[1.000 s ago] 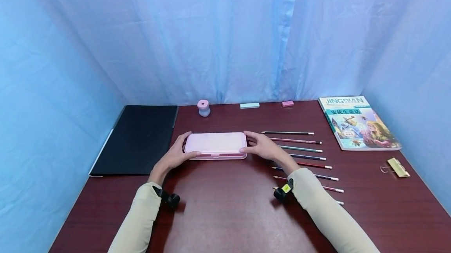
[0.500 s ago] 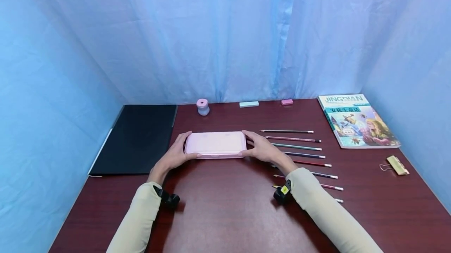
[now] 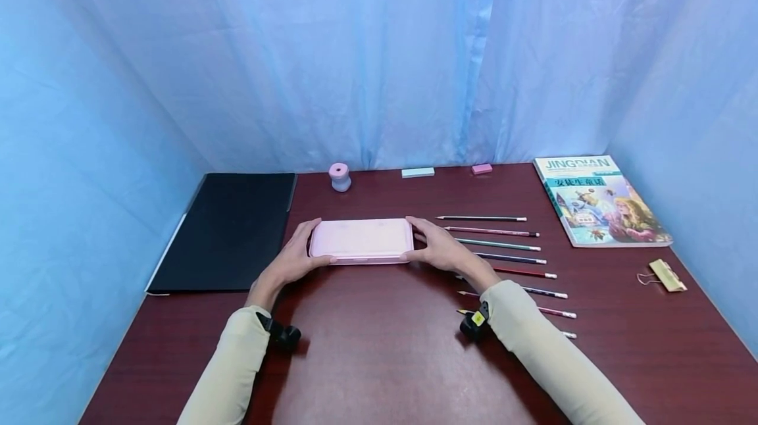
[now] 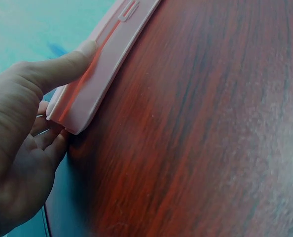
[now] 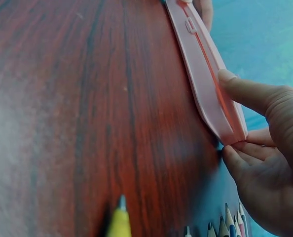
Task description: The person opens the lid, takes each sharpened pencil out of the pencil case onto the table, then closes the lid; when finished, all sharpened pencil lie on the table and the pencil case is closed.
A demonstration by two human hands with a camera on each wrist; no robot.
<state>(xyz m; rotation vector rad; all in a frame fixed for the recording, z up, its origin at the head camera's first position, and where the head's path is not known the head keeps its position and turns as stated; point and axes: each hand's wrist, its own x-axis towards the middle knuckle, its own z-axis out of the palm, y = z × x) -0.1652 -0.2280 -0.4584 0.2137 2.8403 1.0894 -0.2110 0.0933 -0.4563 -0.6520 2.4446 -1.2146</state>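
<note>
A pale pink pencil case (image 3: 362, 239) lies crosswise on the dark red-brown table, its lid down. My left hand (image 3: 294, 257) grips its left end, with the thumb along the front and the fingers round the far side. At the right end my right hand (image 3: 438, 246) holds it the same way. In the left wrist view a reddish line runs along the front of the case (image 4: 94, 94) between lid and base, near a small clasp. The right wrist view shows the thumb of my right hand (image 5: 274, 148) pressing the lid's front edge.
Several pencils (image 3: 499, 245) lie in a row at the right, some partly under my right arm. Behind the case stand a pink-and-blue sharpener (image 3: 340, 178), a light blue eraser (image 3: 418, 173) and a pink eraser (image 3: 482, 169). A black folder (image 3: 227, 231), a book (image 3: 601, 201) and a binder clip (image 3: 667, 275) lie to the sides.
The lid has come down a little onto the base, narrowing the dark gap along the front. Both hands keep their hold at the ends. The head view has shifted slightly.
</note>
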